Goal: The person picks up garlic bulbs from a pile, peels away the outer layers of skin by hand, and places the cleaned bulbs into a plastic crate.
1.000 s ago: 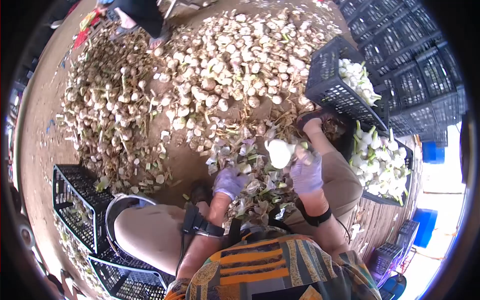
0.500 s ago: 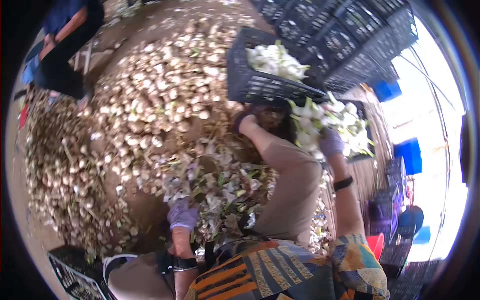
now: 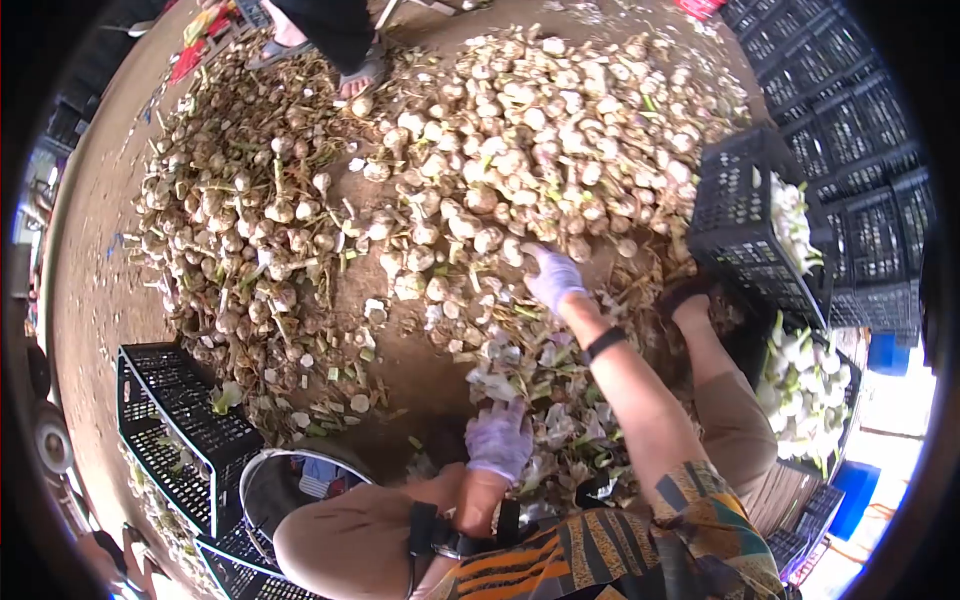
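My right hand (image 3: 553, 277), in a pale purple glove, reaches to the near edge of a heap of untrimmed garlic bulbs (image 3: 485, 200). Its fingers are apart, with the fingertips beside a bulb; I see nothing held. My left hand (image 3: 498, 440), gloved alike, is low in front of me over a pile of loose garlic skins and leaf scraps (image 3: 560, 385). Its fingers look curled, and whatever may be inside them is hidden. Cleaned white garlic bulbs (image 3: 808, 385) with green stems fill a crate to my right.
Another black crate (image 3: 750, 200) stands tilted at right, holding white garlic. Stacked black crates (image 3: 850, 110) rise behind it. At left are a black crate (image 3: 185, 430) and a round bucket (image 3: 262, 470) by my knee. A co-worker's sandalled foot (image 3: 360, 80) is beyond the heap.
My right hand has left the crate of cleaned garlic and moved across to the bulb heap. The view has turned rightward. My left hand stays low by the skins.
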A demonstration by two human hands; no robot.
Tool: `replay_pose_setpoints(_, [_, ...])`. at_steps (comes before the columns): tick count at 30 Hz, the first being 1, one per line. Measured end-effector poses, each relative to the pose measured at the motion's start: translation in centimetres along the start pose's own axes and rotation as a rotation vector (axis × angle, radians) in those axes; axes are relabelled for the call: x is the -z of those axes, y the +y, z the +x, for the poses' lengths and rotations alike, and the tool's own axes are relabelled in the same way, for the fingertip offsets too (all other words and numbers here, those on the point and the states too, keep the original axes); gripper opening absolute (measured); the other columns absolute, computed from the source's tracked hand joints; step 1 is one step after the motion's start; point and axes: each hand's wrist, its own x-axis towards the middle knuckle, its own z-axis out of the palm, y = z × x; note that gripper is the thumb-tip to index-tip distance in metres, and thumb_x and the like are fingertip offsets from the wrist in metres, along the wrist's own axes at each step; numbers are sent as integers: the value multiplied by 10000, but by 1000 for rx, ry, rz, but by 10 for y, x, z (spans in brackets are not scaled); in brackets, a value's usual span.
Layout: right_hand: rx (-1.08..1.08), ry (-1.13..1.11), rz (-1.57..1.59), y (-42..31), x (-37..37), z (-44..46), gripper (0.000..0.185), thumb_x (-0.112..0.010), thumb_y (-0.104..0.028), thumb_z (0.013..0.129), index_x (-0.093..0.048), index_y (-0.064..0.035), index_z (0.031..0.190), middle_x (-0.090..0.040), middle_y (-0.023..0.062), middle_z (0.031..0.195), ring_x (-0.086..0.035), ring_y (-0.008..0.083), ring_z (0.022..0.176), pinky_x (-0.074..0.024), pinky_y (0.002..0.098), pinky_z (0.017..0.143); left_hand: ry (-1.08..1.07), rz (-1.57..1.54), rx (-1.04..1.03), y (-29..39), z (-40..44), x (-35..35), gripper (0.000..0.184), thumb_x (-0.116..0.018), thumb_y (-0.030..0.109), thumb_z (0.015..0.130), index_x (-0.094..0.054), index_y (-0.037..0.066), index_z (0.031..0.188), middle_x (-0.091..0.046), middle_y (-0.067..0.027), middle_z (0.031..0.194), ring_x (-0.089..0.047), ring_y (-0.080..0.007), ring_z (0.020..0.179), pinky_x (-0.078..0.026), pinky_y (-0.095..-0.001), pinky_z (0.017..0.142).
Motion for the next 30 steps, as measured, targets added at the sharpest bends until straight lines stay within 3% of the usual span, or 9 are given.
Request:
replay_pose_setpoints(3, [96,386,-35,17,-73,61,491,-673,-135,682,-531,-140,1152,-608,192,990,-579,357,926,-462,392,835,69,-71,-56,-7,3,0,258,-575,230,769,-598,82,979,-600,-140,937,-570,-348,812,-445,-466,724])
replay_pose_setpoints(6, [120,307,130,14,-65,59,448,-672,-75,665,-542,-119,1091,-619,136,929,-596,328,882,-483,370,794,110,-155,-64,-13,8,-2,246,-573,226,775,-600,62,955,-600,-144,928,-568,-354,794,-445,-466,703])
replay_pose_setpoints(10, [-446,-328,1146,26,-48,5,426,-684,-74,692,-556,-101,1097,-614,77,874,-584,175,750,-499,291,643,353,-457,-6,-14,15,-13,332,-627,181,763,-568,96,1078,-586,-158,1016,-578,-350,857,-470,-433,728])
replay_pose_setpoints(14, [-190,-440,1686,-6,-35,-112,562,-661,-199,727,-466,36,1200,-592,115,1047,-595,200,879,-510,309,711,428,-637,118,-4,12,11,557,-655,51,768,-426,27,1276,-510,-142,1165,-538,-227,1005,-443,-304,862])
replay_pose_setpoints(16, [-184,-579,1870,-12,-25,-155,345,-630,-128,776,-560,9,1085,-604,115,1012,-604,190,844,-488,254,759,354,-1249,60,-2,17,-1,604,-688,109,781,-389,20,1298,-497,-118,1186,-522,-199,1011,-439,-303,862])
replay_pose_setpoints(18, [-161,-571,1851,-6,-19,-179,343,-640,-167,779,-571,-8,1075,-611,104,984,-599,170,850,-488,256,743,207,-1543,109,12,4,18,624,-729,161,759,-412,-13,1267,-533,-52,1088,-510,-121,937,-438,-253,821])
replay_pose_setpoints(20, [-204,-314,1204,-3,-1,-200,373,-675,-176,762,-566,-13,1080,-619,76,945,-603,158,807,-496,260,717,233,-1474,21,15,-1,26,600,-730,161,758,-433,-20,1247,-548,-33,1031,-511,-103,889,-440,-233,794])
replay_pose_setpoints(24, [588,551,156,-2,15,-217,329,-658,-83,720,-600,-76,1044,-624,106,950,-626,241,723,-528,326,650,185,-1548,39,21,-7,23,500,-699,45,753,-476,-34,1193,-590,-70,1011,-550,-124,902,-475,-254,800])
replay_pose_setpoints(30, [812,578,-225,1,29,-215,284,-623,-88,698,-586,-125,977,-589,84,851,-591,279,720,-505,370,599,44,-1620,145,31,-18,37,320,-670,106,765,-569,-33,1035,-626,-73,855,-600,-126,683,-517,-251,563])
